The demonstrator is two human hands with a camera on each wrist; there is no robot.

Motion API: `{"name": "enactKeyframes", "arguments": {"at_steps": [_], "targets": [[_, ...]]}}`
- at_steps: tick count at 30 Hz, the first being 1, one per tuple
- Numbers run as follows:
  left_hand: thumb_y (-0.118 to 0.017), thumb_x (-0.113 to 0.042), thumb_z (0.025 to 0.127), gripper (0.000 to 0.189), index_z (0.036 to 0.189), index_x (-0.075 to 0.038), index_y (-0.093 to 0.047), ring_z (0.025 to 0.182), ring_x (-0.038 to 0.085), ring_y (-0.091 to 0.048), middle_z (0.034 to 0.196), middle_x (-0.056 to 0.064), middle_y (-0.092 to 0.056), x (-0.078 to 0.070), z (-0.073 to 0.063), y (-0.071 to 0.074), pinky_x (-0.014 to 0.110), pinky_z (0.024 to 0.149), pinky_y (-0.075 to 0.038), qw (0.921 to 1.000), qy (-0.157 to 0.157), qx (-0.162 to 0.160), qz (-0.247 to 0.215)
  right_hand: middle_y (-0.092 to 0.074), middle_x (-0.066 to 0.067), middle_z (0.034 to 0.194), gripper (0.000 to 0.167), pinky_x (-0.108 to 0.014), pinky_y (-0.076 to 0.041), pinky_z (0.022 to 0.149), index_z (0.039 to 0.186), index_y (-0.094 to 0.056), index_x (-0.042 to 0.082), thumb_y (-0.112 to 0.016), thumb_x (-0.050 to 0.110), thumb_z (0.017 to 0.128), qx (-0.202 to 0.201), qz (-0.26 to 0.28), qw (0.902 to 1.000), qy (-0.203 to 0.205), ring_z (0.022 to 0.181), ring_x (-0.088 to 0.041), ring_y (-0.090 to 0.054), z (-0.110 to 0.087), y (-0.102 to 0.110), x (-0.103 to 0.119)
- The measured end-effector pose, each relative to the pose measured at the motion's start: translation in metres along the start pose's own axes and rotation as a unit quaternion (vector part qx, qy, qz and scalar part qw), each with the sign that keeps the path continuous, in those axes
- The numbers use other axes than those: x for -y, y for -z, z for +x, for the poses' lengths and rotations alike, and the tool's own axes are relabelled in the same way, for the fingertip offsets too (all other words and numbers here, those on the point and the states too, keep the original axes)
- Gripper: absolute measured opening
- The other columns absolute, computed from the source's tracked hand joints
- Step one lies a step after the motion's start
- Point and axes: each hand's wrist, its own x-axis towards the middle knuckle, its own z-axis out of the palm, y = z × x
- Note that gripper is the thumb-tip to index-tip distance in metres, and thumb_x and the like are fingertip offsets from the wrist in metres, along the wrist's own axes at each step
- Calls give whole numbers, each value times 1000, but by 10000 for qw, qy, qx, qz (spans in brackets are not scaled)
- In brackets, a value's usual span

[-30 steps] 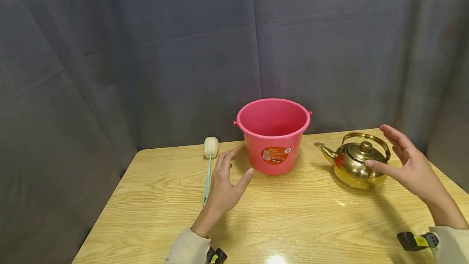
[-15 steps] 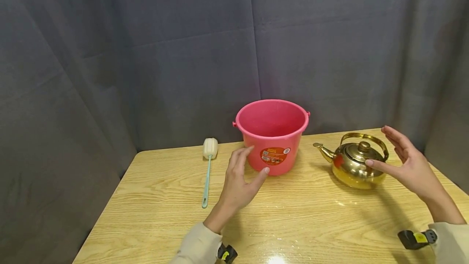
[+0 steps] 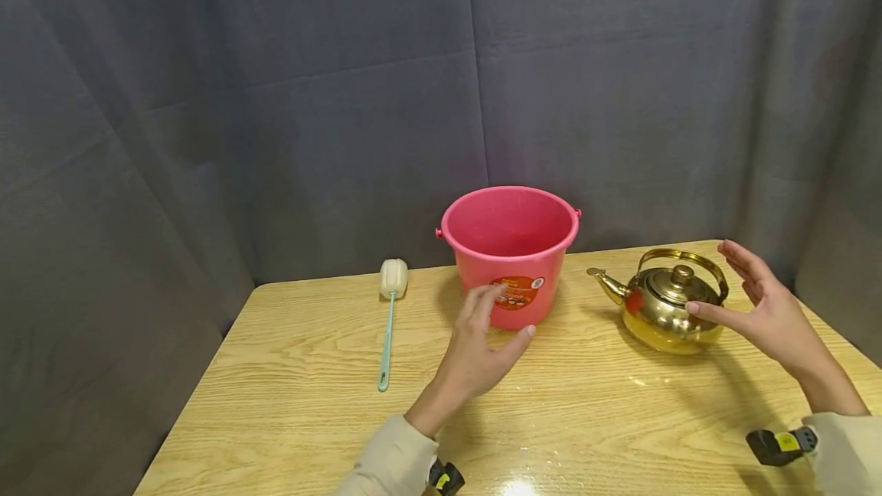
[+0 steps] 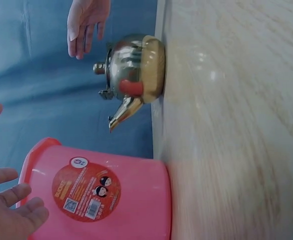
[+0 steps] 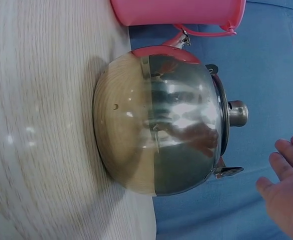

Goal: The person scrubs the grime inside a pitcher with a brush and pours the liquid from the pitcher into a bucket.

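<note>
A pink bucket [image 3: 510,251] with an orange label stands upright at the middle back of the table. My left hand [image 3: 475,354] is in front of it, fingers spread and nothing in them, overlapping its lower wall in the head view. To the right sits a shiny gold teapot [image 3: 671,312], lid on, spout pointing left toward the bucket, arched handle raised. Beside its right side my right hand [image 3: 772,320] hovers with thumb and fingers apart, holding nothing. The right wrist view shows the teapot [image 5: 161,120] close up, with the fingers [image 5: 289,165] off beyond its lid.
A sponge brush [image 3: 393,279] with a thin mint-green handle lies on the left of the wooden table [image 3: 296,404]. A dark grey curtain [image 3: 344,98] hangs behind and at both sides. Small wet-looking shiny spots dot the tabletop near the front.
My left hand has moved right, from beside the sponge brush to in front of the bucket. My right hand stays nearly still by the teapot; the view has shifted slightly.
</note>
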Motion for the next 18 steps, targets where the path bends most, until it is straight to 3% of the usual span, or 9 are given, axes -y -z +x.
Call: {"name": "enactKeyframes", "arguments": {"at_steps": [5,11,14,18], "targets": [[-68,-32,88,61,137,-4,-46,120,22,-45,132,4,-45,0,-1,-5,39,95,-45,9999,26,77,141,-13,-2,160,98,0,-10,97,156,-11,25,-76,10,84,64,-25,9999,-94,140,1,-12,1,1,-2],[-66,-36,89,63,140,-7,-44,123,21,-43,135,2,-42,-2,-2,-8,41,96,-44,9988,272,381,175,-8,-6,161,99,3,-11,92,156,-9,26,-75,13,85,206,-61,9995,-232,144,-10,-6,2,4,-5],[-66,-37,89,64,141,-7,-44,124,19,-41,136,2,-41,-4,-2,-9,41,97,-44,9979,363,497,189,-4,-9,161,99,-7,-7,103,157,-7,25,-74,13,85,294,-3,9992,-289,145,-17,-2,3,5,-9],[-65,-38,89,64,140,-5,-44,124,18,-40,136,2,-41,-5,-2,-11,41,98,-42,9974,386,583,169,0,-11,161,101,-37,3,114,157,-3,24,-74,12,86,390,123,9986,-335,145,-24,2,3,5,-14]]}}
